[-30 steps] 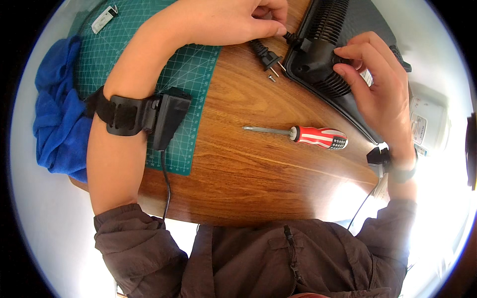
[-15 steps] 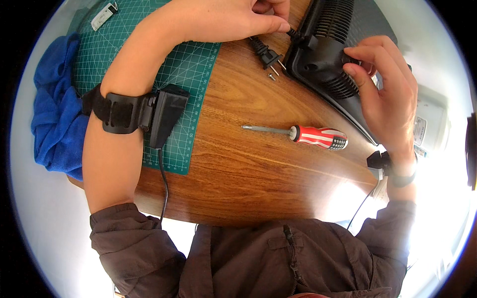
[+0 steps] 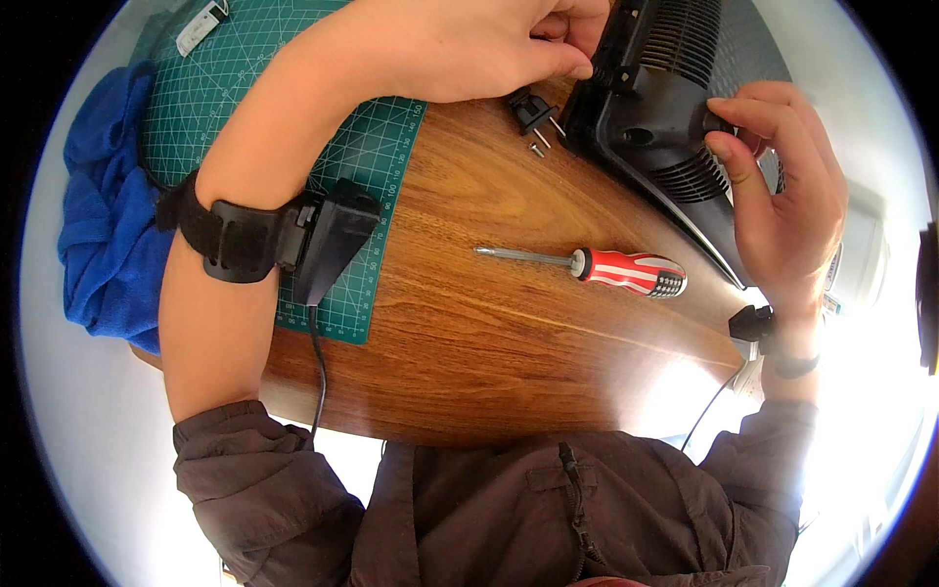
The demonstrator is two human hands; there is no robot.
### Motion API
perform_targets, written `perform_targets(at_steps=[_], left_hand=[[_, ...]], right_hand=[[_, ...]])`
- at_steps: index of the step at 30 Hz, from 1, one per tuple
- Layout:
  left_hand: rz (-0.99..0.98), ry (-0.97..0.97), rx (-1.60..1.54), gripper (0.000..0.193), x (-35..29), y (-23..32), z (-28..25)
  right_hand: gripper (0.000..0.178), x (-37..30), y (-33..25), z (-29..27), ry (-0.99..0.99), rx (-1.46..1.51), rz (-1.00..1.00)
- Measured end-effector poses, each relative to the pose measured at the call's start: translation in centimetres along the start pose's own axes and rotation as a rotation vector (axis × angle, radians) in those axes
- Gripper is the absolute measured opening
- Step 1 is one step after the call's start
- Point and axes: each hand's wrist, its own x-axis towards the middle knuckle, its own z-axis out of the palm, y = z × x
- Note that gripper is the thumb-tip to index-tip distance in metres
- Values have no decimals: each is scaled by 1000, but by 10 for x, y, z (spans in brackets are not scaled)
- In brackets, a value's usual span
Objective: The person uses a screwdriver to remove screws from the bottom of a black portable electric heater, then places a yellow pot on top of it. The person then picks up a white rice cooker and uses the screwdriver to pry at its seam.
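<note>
At the upper right of the table lies a black appliance housing with ribbed vents [image 3: 641, 117], tilted at an angle. My right hand [image 3: 782, 166] pinches a small black knob-like part [image 3: 718, 121] on its side between thumb and fingers. My left hand [image 3: 548, 49] reaches across the top, thumb and fingers closed at the housing's left edge. Whatever lies between those fingers is hidden. Below that hand a black two-prong plug [image 3: 531, 112] rests on the wood, with small screws [image 3: 537, 150] beside its prongs. A red, white and black-handled screwdriver [image 3: 626, 271] lies nearer me.
A green cutting mat [image 3: 377, 176] covers the left of the wooden table [image 3: 469, 342]. A blue cloth [image 3: 103, 225] is bunched at the left edge, and a small white device [image 3: 202, 29] sits on the mat's far corner. Black strapped devices with cables are on both wrists.
Both hands and the housing have shifted slightly to the right. My left hand has also come a little nearer, covering more of the plug's cord. The screwdriver has stayed put.
</note>
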Motion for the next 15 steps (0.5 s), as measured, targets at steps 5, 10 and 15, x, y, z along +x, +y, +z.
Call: perform_targets(at_steps=[5, 10, 15], left_hand=[[-36, 13, -54, 11, 3, -7, 5], [127, 107, -8, 11, -1, -10, 10], [28, 48, -43, 12, -5, -2, 0]], right_hand=[[19, 2, -1, 1, -13, -5, 1], [19, 5, -3, 6, 22, -16, -24], [18, 6, -5, 10, -5, -23, -12]])
